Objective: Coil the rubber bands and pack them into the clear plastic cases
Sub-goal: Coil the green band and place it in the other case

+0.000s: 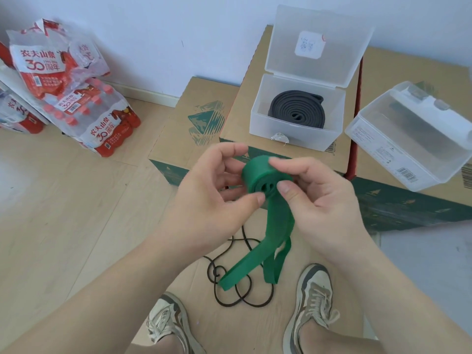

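Observation:
A green rubber band (258, 175) is partly rolled into a coil between my hands, and its loose end hangs down toward the floor. My left hand (212, 185) holds the coil from the left with curled fingers and thumb. My right hand (314, 198) pinches the coil from the right, thumb on its face. Behind them an open clear plastic case (258, 123) stands on a cardboard box and holds a coiled grey band (297, 108). A second clear plastic case (408, 139), closed, lies tilted at the right.
Several cardboard boxes (178, 129) stand in front of me against the white wall. Packs of red-capped water bottles (76, 103) are stacked at the left. A thin dark cord (240, 295) lies looped on flat cardboard between my shoes.

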`<control>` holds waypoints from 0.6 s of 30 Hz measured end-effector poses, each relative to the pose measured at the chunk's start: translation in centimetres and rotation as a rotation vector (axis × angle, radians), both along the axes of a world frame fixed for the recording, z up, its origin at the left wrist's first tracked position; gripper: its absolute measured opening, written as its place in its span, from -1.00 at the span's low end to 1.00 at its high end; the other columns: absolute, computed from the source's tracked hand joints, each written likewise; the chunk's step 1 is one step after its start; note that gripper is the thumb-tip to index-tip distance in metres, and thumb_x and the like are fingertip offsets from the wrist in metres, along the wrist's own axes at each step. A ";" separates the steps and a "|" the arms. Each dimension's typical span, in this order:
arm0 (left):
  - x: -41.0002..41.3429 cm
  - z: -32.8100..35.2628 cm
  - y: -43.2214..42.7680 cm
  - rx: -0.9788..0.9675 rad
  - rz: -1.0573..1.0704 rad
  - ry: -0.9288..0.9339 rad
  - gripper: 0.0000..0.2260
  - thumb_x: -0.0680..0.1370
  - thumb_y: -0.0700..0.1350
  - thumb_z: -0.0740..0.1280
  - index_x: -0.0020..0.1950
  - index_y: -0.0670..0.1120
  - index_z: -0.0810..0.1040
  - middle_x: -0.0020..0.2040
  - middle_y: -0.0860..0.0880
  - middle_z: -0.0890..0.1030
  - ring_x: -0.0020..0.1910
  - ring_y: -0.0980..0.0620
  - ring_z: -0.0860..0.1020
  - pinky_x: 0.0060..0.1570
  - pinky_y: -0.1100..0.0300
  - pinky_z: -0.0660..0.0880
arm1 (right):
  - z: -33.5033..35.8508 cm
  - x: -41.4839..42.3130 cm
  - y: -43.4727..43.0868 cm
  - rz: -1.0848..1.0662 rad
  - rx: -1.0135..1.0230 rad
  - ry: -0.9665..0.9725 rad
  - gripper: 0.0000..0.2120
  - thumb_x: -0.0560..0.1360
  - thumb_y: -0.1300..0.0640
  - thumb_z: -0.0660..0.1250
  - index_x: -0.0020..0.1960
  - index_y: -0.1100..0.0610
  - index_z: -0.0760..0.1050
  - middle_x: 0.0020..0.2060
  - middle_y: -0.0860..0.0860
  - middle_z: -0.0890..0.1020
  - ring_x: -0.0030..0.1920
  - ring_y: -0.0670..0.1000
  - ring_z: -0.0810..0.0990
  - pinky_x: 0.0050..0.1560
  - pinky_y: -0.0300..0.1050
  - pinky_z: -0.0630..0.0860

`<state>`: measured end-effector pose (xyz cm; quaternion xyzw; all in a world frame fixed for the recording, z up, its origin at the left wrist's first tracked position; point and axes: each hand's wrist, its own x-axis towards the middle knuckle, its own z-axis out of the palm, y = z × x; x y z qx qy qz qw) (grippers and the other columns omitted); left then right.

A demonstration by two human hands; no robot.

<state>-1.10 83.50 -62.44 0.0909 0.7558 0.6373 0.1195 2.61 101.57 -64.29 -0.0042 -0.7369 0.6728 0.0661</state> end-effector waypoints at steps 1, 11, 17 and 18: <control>0.1 -0.3 0.0 -0.129 -0.013 0.094 -0.44 0.44 -0.31 0.54 0.34 0.06 0.48 0.07 0.14 0.63 0.13 0.10 0.65 0.16 0.16 0.62 | -0.2 0.1 0.0 0.019 0.111 0.023 -0.59 0.58 0.46 0.32 0.15 -0.02 0.66 0.11 -0.05 0.69 0.23 0.00 0.65 0.29 -0.03 0.57; -0.4 0.5 -0.1 -0.074 0.019 0.012 -0.67 0.37 -0.23 0.64 0.02 0.04 0.65 -0.10 0.10 0.72 -0.11 0.14 0.68 -0.05 0.17 0.66 | 0.2 0.0 0.5 0.004 -0.024 -0.055 -0.68 0.51 0.42 0.46 0.13 0.07 0.60 0.09 0.00 0.71 0.18 0.03 0.69 0.26 -0.01 0.61; -0.5 1.0 -0.2 0.164 0.112 -0.055 -0.64 0.33 -0.11 0.60 0.06 -0.09 0.62 -0.04 -0.09 0.73 -0.04 -0.20 0.71 0.08 -0.16 0.66 | 1.0 -0.1 0.3 0.020 -0.246 -0.092 -0.72 0.45 0.32 0.47 0.12 0.11 0.62 0.08 0.07 0.75 0.14 0.04 0.73 0.15 -0.14 0.63; -0.5 1.0 -0.2 0.176 0.097 -0.068 -0.65 0.34 -0.12 0.59 0.07 -0.10 0.61 -0.03 -0.08 0.73 -0.02 -0.18 0.72 0.08 -0.12 0.67 | 0.9 -0.2 0.3 0.016 -0.226 -0.073 -0.70 0.48 0.40 0.46 0.10 0.09 0.63 0.08 0.06 0.75 0.14 0.04 0.72 0.16 -0.14 0.62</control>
